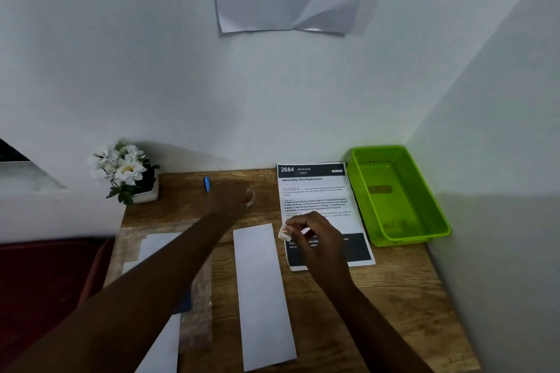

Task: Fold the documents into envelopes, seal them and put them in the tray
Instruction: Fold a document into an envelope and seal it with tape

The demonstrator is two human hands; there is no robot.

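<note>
A: Where are the hands?
B: The right hand (pixel 315 236) pinches a small white scrap (pixel 285 233) over the printed white document sheet (pixel 315 191), which lies flat on the wooden table (pixel 394 297). The left hand (pixel 233 197) is stretched toward a blue pen-like object (pixel 207 184); it is blurred, so I can't tell its grip.
A: And the envelope?
B: The long white paper envelope (pixel 263 297) lies between the arms. The green plastic tray (pixel 394 194) sits in the corner, beside the sheet.

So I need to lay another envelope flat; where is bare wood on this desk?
Bare wood lies near the front edge, right of the white envelope and below the printed sheet. The left side is crowded with plastic-wrapped envelopes.
</note>
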